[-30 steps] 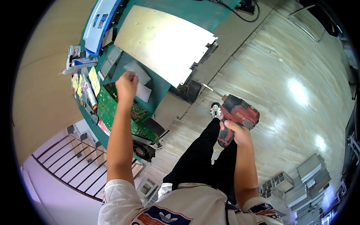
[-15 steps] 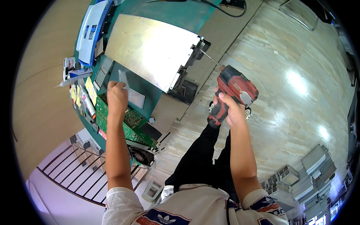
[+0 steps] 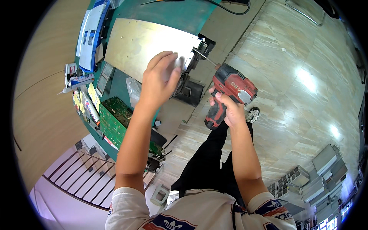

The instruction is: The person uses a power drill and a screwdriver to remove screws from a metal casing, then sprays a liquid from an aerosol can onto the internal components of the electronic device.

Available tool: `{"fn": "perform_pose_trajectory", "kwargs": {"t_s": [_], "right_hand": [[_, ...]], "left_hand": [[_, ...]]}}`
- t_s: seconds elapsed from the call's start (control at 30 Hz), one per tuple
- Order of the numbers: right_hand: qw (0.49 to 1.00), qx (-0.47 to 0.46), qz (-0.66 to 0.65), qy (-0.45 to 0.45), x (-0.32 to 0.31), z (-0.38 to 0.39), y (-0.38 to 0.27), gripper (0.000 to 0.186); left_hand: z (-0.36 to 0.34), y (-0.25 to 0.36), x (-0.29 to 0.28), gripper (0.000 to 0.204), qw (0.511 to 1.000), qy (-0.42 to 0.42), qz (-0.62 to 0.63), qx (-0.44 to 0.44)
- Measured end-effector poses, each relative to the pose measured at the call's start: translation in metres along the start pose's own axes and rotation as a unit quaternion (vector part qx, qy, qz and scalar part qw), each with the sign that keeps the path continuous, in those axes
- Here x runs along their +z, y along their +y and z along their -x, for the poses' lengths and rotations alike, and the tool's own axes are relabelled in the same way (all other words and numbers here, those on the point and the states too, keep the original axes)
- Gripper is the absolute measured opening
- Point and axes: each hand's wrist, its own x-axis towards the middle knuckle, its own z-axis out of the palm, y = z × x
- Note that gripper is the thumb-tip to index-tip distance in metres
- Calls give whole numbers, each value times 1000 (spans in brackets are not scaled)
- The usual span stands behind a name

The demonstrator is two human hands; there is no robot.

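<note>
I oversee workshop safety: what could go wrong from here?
The bit of the power driver in the right hand points toward the end of the metal casing, near the left hand; a slip might hurt it. The left arm passes by the green circuit board and might knock it.

Panel (image 3: 130, 44), under the left fingers (image 3: 158, 60): smooth, glossy metal
Power tool (image 3: 234, 82), within the right fingers (image 3: 224, 99): mostly matt plastic
Bag (image 3: 133, 89), left of the left fingers: crinkled, glossy plastic
Floor (image 3: 283, 73), right of the right fingers: smooth, glossy
</note>
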Motion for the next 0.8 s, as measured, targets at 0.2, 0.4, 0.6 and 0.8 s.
{"fn": "perform_pose_trajectory", "kwargs": {"t_s": [0.2,0.4,0.6,0.8], "right_hand": [[1000,8,-7,-16,-2,-2,1,36],[996,-9,76,-36,-13,-11,-10,30],[995,-13,84,-47,-14,-14,-16,18],[996,-5,72,-47,-13,-13,-16,24]], "left_hand": [[-10,1,25,33,998,21,-56,34],[-11,6,38,33,994,59,-80,37],[-11,3,42,33,992,75,-85,48],[-12,4,43,30,993,79,-84,31]]}}
